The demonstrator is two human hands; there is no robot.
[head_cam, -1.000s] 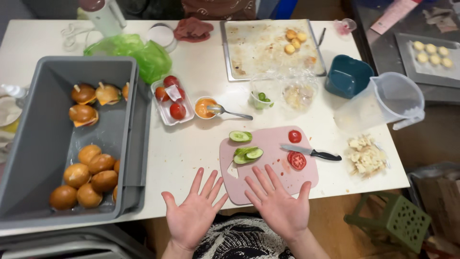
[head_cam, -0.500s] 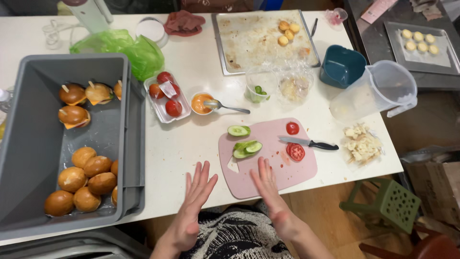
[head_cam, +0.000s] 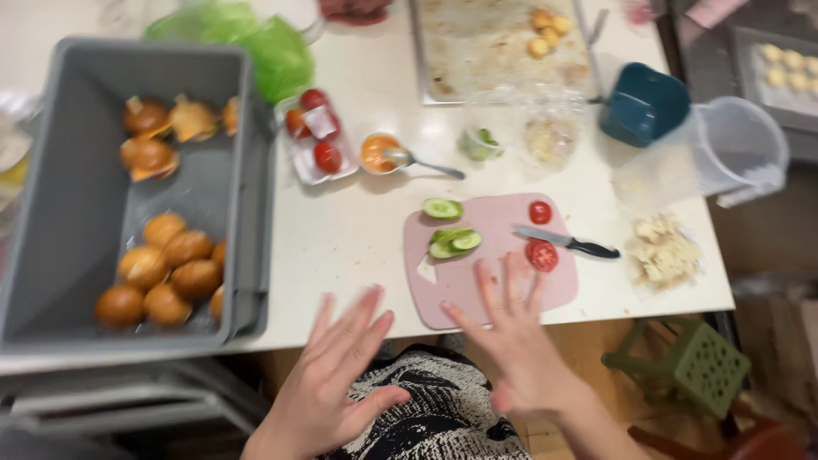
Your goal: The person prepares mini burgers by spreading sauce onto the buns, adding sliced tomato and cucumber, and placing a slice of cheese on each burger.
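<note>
1. Two bare hands up at the near edge of the white worktop (head_cam: 358, 230), both empty. Left hand (head_cam: 336, 379) palm-up-ish, fingers (head_cam: 358, 319) spread wide, holding nothing. Right hand (head_cam: 511, 341) the same, fingers (head_cam: 494, 285) fanned and reaching over the near rim of the pink cutting board (head_cam: 477, 281), hovering or just touching, cannot tell through the blur.
2. On that board: cucumber slices (head_cam: 452, 241) stacked at the left half, one more cucumber round (head_cam: 442, 208) at the far left corner, two tomato slices (head_cam: 540, 234) to the right. Black-handled knife (head_cam: 567, 243) laid flat across the board, blade in, handle out toward the right side, probably parked there for an easy right-hand pickup.
3. Beyond the board: small bowl of orange sauce (head_cam: 379, 153) with a spoon (head_cam: 423, 162) resting in it, and a clear tray of whole tomatoes (head_cam: 317, 145) just beside.
4. Far left: big grey tub (head_cam: 77, 281) holding browned buns (head_cam: 166, 268) in the near half, filled buns at the far end.
5. Right side: heap of pale shredded food (head_cam: 663, 251) on the worktop, clear plastic jug (head_cam: 733, 153) and teal container (head_cam: 643, 102) behind it, baking tray (head_cam: 503, 51) at the far edge.
</note>
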